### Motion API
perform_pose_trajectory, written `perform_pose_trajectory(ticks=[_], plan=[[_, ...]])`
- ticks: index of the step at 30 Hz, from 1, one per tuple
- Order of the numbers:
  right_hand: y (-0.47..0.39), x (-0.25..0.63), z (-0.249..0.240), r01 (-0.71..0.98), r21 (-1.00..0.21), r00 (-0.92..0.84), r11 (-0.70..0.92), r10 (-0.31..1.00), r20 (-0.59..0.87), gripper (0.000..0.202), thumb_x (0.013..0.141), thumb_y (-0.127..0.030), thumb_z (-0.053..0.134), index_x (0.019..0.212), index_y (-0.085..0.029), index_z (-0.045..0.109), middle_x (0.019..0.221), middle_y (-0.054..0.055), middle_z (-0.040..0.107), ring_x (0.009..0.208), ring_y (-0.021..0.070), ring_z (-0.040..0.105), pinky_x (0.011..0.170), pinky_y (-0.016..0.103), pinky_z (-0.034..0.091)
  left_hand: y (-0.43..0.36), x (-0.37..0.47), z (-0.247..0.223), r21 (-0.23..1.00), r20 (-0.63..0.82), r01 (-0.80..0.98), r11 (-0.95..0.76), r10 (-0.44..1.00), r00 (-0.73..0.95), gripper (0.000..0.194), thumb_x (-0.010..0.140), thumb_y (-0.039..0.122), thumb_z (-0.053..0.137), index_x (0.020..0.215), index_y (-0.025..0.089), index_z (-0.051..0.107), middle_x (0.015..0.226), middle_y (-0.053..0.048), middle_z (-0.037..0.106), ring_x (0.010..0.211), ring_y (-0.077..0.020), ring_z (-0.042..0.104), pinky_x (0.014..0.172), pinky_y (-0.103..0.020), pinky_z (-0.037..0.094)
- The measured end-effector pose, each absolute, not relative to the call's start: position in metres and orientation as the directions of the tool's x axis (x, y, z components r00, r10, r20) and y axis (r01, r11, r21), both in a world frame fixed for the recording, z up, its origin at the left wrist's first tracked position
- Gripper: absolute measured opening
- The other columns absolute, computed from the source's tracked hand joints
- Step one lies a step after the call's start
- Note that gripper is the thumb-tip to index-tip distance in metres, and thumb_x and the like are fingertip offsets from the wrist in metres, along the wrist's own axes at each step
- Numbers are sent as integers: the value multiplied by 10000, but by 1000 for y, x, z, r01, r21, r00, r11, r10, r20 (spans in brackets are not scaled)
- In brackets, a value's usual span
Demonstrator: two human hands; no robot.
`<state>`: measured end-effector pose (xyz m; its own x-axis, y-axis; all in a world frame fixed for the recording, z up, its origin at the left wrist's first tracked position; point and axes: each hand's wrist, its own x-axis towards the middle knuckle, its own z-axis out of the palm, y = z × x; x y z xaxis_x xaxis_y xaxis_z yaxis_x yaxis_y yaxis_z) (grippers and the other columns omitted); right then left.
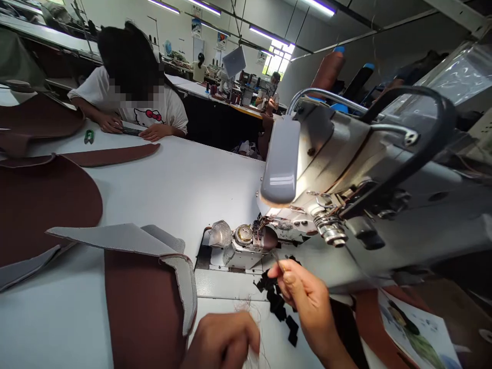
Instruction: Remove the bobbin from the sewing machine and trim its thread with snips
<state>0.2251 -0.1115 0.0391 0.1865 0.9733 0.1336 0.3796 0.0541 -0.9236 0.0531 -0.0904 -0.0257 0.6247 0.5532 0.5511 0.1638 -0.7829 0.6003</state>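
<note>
My right hand (307, 300) is closed in a pinch on a thin metal tool (278, 261), its tip pointing toward the needle area of a sewing machine (330, 169). Just past that tip, a small brown piece (270, 238) sits at the needle area, next to the open bobbin housing (243, 236). Lower down, my left hand (226, 341) is curled with its fingers bent downward; whatever it may hold is hidden. Loose threads (249, 307) lie beside it. Black fabric scraps (277, 302) are scattered near my right hand.
Brown panels with grey backing (146, 302) cover the left of the white table (172, 189). Across it sits a person (130, 92), with green thread snips (88, 136) nearby. A printed picture (418, 328) lies at lower right. Thread cones (328, 69) stand behind the machine.
</note>
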Motion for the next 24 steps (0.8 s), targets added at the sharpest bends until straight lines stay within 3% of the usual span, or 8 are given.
perform_pose_trajectory(ticks=[2,4,8,12,14,16,20,24], plan=[[-131,214,43,32,-999,175,-20,984,-14,462,864,-618,450,807,-179,583,534,-67,265,462,72,207,430,207,175,-96,64,-24,671,375,252,-697,612,696,374,895,306,407,1212,118,468,571,32,573,451,-109,519,464,-185,440],[-149,206,47,-178,-981,121,-72,988,-95,515,792,-681,510,783,-171,580,531,-70,281,458,60,203,426,196,165,-101,78,-36,645,107,401,-650,596,796,559,800,327,586,1283,131,384,813,-41,667,683,-176,626,610,-250,505],[-177,224,48,-168,-984,186,-53,979,-84,504,743,-668,586,759,-165,624,546,-39,387,469,61,259,435,200,185,-108,87,-71,515,-166,476,-712,462,871,173,809,62,478,931,132,579,846,-111,674,795,-257,639,687,-348,503],[-203,259,25,109,-990,332,-85,942,-44,343,665,-412,768,894,-176,672,544,-62,382,468,58,228,438,207,165,-114,74,-53,579,-143,321,-750,295,945,162,843,66,429,769,163,536,767,-41,644,708,-180,605,642,-254,477],[-220,261,9,53,-976,210,-210,958,-195,532,608,-327,813,1091,-186,637,487,-101,323,449,57,196,426,196,179,-118,76,-21,646,-59,193,-739,203,977,210,914,141,362,765,186,504,752,-2,623,686,-133,577,644,-204,460],[-244,254,-3,-101,-948,119,-302,942,-313,668,519,-292,862,1132,-194,614,489,-97,387,444,63,264,425,191,251,-122,91,15,769,239,-152,-621,59,969,235,931,151,319,825,179,528,841,-30,631,783,-132,583,738,-207,462],[-308,250,-1,-392,-916,566,-86,763,-313,308,631,-422,799,704,-185,617,470,-72,395,392,41,238,378,175,231,-139,145,67,749,428,-364,-554,-15,903,234,944,169,373,797,165,555,735,-13,614,706,-120,571,679,-193,453],[-383,285,24,-222,-963,892,151,431,-138,317,738,-439,707,619,-194,545,421,-93,240,382,48,197,381,172,214,-171,194,84,724,387,-479,-497,-282,878,175,876,76,496,998,142,602,971,-40,680,917,-133,616,837,-205,477]])
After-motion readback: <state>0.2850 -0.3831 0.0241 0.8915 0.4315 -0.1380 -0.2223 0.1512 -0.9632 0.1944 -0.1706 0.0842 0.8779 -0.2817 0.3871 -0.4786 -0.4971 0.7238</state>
